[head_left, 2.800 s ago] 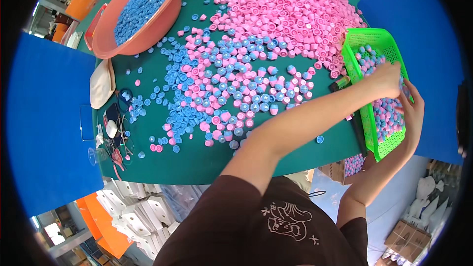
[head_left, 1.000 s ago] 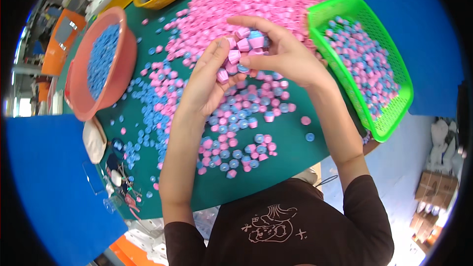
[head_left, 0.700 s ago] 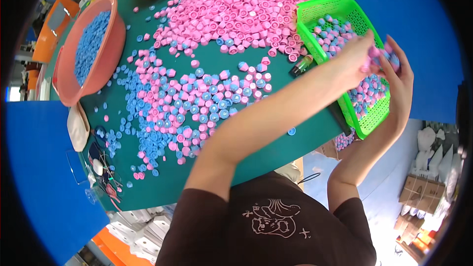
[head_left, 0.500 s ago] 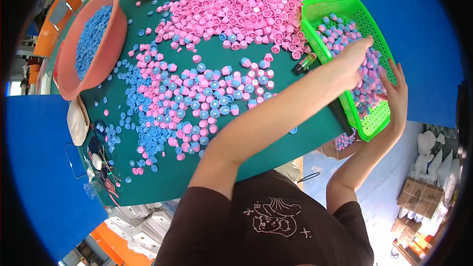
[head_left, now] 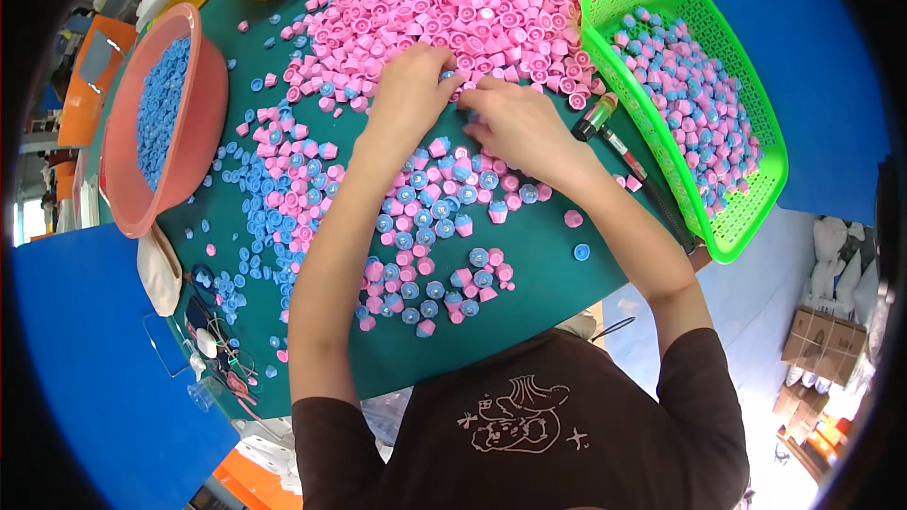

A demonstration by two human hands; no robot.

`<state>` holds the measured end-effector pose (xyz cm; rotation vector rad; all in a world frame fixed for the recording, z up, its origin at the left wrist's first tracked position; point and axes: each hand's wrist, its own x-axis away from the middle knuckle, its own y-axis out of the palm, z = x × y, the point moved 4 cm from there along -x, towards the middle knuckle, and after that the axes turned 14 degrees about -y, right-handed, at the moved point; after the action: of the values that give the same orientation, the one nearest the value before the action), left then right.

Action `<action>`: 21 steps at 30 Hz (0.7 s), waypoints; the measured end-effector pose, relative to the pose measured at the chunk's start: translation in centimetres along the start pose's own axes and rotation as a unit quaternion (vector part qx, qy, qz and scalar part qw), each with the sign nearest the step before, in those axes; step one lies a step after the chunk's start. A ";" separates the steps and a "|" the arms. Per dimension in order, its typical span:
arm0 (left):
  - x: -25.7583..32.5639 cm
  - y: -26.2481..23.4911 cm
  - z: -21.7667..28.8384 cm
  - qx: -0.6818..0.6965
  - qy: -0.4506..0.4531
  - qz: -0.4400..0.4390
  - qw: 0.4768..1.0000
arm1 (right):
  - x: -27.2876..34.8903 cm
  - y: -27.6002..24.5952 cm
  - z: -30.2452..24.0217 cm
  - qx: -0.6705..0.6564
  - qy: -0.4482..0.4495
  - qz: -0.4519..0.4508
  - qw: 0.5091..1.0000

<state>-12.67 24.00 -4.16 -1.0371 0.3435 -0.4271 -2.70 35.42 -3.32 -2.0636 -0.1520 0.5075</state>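
Left hand (head_left: 411, 85) and right hand (head_left: 510, 123) rest palm-down at the near edge of the pink cap pile (head_left: 472, 0), fingers curled; what they hold cannot be told. Advised: gather only capped pieces, keeping loose blue caps (head_left: 255, 217) out of the green basket (head_left: 746, 217).

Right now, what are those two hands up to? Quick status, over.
Left hand and right hand down at edge of pink cap pile, fingers in the caps. Grip unclear. Green basket to the right.

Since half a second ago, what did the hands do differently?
Both hands came back from the green basket to the pile of pink caps; the left hand and right hand now rest on caps at its edge. The orange basin of blue caps stayed put.
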 end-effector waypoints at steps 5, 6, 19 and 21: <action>0.8 -2.2 -1.5 0.221 -0.082 -0.019 0.972 | 1.1 -3.3 1.5 -0.146 0.089 0.020 0.985; 1.3 -3.0 -1.9 0.227 -0.087 -0.019 0.970 | 1.9 -4.1 1.6 -0.115 0.107 0.014 0.988; 5.7 -2.6 -0.7 0.023 0.054 -0.242 0.968 | 3.2 -2.6 1.8 -0.044 0.026 -0.051 0.997; 5.7 -2.6 -1.0 0.018 0.063 -0.245 0.967 | 3.1 -2.7 1.5 -0.055 0.007 -0.050 0.997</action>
<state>-8.61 19.31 -2.78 -1.0598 0.1859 -0.9441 -0.24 39.02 -2.60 -2.1539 -0.2776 0.4309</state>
